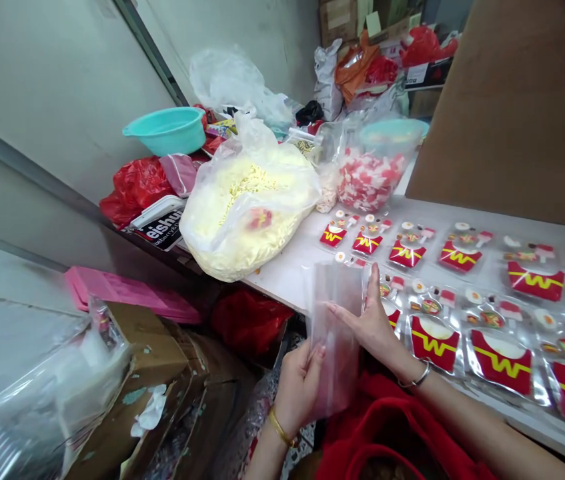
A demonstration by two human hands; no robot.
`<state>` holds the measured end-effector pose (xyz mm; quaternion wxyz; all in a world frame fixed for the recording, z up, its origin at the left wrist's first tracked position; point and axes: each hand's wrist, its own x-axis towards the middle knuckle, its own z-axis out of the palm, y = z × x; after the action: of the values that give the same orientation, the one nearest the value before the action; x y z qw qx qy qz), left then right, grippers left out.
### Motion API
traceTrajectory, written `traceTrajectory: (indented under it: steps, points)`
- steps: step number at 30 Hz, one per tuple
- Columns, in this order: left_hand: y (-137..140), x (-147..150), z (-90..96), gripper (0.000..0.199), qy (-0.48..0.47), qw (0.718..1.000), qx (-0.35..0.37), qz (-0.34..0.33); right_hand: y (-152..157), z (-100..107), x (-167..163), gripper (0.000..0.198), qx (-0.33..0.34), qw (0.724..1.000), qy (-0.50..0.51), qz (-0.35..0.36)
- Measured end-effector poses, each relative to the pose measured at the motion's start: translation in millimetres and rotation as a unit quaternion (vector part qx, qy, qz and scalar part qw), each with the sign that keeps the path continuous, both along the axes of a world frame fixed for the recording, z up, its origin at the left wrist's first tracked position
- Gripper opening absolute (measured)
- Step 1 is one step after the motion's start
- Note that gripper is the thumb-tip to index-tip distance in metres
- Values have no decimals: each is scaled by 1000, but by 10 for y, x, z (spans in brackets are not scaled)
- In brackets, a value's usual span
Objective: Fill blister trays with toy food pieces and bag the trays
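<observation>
There's my left hand [295, 383], fingers closed in a pinch, thumb folded over the left edge of a clear plastic bag [335, 340], and that side is held! Across from it, my right hand [377, 327] is spread wide, thumb lying over the bag's face, fingers reaching up along its right edge; whether they press on it from behind, I can't tell from here. So the bag sits right between the two sets of fingers, at the front edge of the white bench [287, 270]. Just right of my right fingers come two rows of clear packets [435, 343], each showing a red shape with a yellow zigzag. Beyond the fingers and to the left slumps a big sack of pale yellow pieces [247, 193]; straight ahead, farther off, a see-through sack of red and white pieces [372, 177], and well beyond my left fingers, a turquoise basin [169, 133]
</observation>
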<state>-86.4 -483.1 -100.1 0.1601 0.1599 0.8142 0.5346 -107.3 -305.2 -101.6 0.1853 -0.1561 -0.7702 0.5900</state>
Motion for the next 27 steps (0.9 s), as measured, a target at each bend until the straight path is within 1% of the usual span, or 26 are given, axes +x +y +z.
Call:
traceTrajectory:
  steps: [3, 6, 8, 10, 13, 15, 17, 18, 20, 21, 22, 24, 26, 27]
  points:
    - [-9, 16, 0, 33, 53, 997, -47, 6, -14, -32, -8, 109, 44, 999, 6, 19]
    - [-50, 26, 24, 34, 75, 995, -68, 23, -2, -53, -4, 97, 85, 996, 26, 23]
    - [-75, 45, 45, 35, 82, 993, -75, 40, -22, -26, 20, 91, 120, 992, 42, 16]
    - [-82, 72, 66, 34, 92, 991, -82, 50, -88, 28, 53, 89, 156, 986, 55, 26]
    - [-95, 100, 78, 35, 109, 989, -90, 45, -226, 82, 71, 85, 173, 980, 61, 79]
    - [-164, 91, 66, 36, 110, 989, -94, 38, -266, 59, 23, 81, 183, 973, 74, 119]
    - [-325, 57, 44, 36, 104, 988, -101, 51, -208, 3, -89, 77, 215, 959, 100, 155]
    - [-443, 33, 32, 36, 101, 987, -108, 68, -138, -25, -166, 74, 239, 950, 109, 171]
    - [-728, -15, 16, 38, 95, 980, -126, 122, 61, -59, -353, 69, 305, 922, 99, 217]
    - [-880, -34, 15, 41, 93, 975, -137, 148, 174, -60, -455, 69, 345, 901, 76, 253]
    - [-1026, -47, 22, 43, 92, 970, -148, 170, 283, -51, -557, 71, 388, 871, 44, 299]
    - [-1266, -56, 51, 47, 94, 961, -170, 197, 466, -18, -748, 82, 461, 793, -31, 397]
    - [-1406, -44, 89, 50, 98, 955, -189, 207, 578, 9, -904, 93, 510, 716, -88, 468]
    - [-1436, -34, 104, 50, 99, 953, -196, 208, 611, 13, -967, 97, 528, 686, -106, 488]
